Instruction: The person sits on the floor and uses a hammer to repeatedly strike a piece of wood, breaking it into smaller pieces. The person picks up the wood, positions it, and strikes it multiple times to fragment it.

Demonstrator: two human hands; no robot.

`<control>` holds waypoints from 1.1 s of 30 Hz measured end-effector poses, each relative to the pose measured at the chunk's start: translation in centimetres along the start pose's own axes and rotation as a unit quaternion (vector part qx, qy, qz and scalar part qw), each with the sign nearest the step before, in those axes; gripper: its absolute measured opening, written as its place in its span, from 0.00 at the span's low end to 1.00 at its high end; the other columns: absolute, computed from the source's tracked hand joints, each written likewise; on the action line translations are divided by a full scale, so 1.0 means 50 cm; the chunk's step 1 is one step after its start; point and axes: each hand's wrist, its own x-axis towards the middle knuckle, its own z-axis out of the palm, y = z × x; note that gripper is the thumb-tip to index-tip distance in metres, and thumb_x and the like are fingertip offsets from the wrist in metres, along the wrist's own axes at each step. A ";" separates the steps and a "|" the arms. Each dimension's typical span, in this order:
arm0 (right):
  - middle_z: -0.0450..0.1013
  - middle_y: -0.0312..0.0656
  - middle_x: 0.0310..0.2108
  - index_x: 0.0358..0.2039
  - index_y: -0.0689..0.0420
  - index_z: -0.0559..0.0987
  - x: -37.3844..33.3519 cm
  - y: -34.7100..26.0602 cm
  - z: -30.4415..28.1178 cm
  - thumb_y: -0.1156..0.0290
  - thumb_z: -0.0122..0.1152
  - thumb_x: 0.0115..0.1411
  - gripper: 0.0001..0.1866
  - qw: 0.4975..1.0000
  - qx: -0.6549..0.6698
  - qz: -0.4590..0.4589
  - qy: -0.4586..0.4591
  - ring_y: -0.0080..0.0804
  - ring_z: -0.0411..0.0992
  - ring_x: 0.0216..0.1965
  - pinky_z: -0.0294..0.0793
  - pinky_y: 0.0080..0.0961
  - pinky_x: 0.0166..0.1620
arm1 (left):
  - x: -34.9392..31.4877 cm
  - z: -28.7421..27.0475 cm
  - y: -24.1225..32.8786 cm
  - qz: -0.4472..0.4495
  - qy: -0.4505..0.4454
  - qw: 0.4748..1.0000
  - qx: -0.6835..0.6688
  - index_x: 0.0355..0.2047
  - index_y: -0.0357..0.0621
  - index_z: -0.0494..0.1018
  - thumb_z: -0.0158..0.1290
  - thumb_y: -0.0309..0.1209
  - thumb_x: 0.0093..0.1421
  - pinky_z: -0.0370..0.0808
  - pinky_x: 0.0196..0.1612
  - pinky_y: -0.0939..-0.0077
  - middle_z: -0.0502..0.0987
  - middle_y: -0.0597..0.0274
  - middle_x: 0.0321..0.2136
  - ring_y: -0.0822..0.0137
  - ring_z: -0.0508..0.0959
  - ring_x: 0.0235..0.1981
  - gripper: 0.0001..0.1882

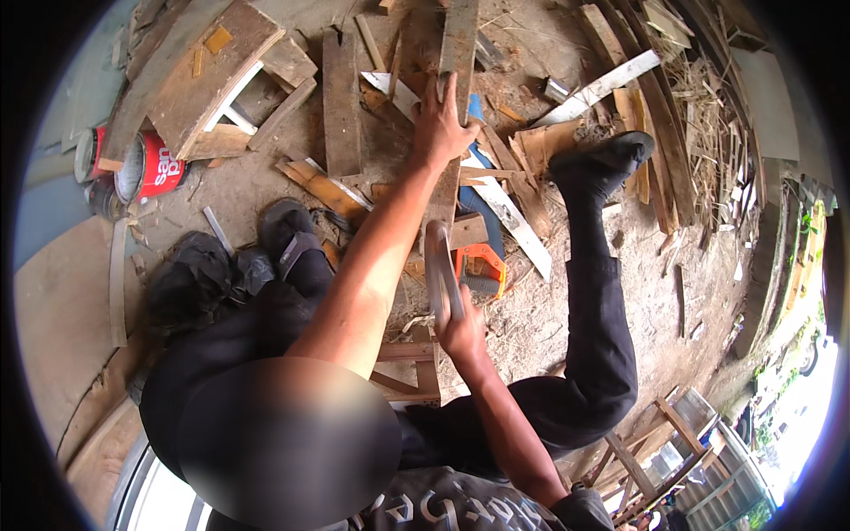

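Note:
My left hand [436,124] is closed over a long narrow wooden board [459,42], fingers on its face and thumb along its right edge. The board runs from the far edge towards me. In my right hand [463,332], near the board's close end, is a hammer-like tool [436,270], smeared by motion; its exact shape cannot be made out. Just right of it on the ground lies a handsaw with an orange handle [482,265]. A small wood block [467,231] lies by the board's near end.
Loose planks [341,106] and white-painted strips [602,87] litter the dirt ground. Red cans [159,168] and a wooden box-like piece [212,80] stand at left, above a black bag [190,283]. My right shoe [611,159] reaches out beside the scraps. A wooden frame [651,456] stands lower right.

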 end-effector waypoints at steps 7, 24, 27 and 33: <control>0.75 0.59 0.35 0.50 0.64 0.73 -0.022 -0.041 -0.049 0.67 0.54 0.66 0.16 0.998 0.029 -0.058 0.020 0.57 0.76 0.25 0.75 0.44 0.26 | 0.015 0.012 -0.005 0.024 0.036 0.999 0.007 0.71 0.47 0.51 0.65 0.45 0.50 0.59 0.64 0.38 0.53 0.30 0.67 0.36 0.61 0.66 0.52; 0.73 0.50 0.30 0.58 0.62 0.70 0.036 -0.013 -0.035 0.56 0.48 0.68 0.26 0.988 0.103 -0.066 0.094 0.47 0.73 0.26 0.72 0.39 0.30 | 0.025 0.023 0.005 0.003 0.064 0.996 0.065 0.69 0.42 0.55 0.50 0.55 0.64 0.54 0.63 0.26 0.61 0.39 0.63 0.45 0.62 0.65 0.42; 0.75 0.61 0.26 0.55 0.62 0.73 0.060 0.026 -0.014 0.64 0.51 0.69 0.19 0.994 -0.084 0.062 0.019 0.62 0.78 0.31 0.76 0.50 0.33 | 0.022 0.033 0.008 -0.006 0.066 0.996 0.051 0.70 0.41 0.54 0.52 0.53 0.63 0.53 0.64 0.27 0.62 0.39 0.63 0.45 0.62 0.66 0.43; 0.77 0.46 0.31 0.50 0.63 0.76 0.025 0.014 -0.061 0.61 0.49 0.69 0.20 0.977 -0.072 -0.169 0.104 0.41 0.77 0.25 0.75 0.35 0.30 | 0.024 0.033 -0.004 0.016 0.104 0.994 0.035 0.67 0.37 0.57 0.54 0.48 0.62 0.62 0.60 0.34 0.66 0.35 0.59 0.41 0.67 0.61 0.40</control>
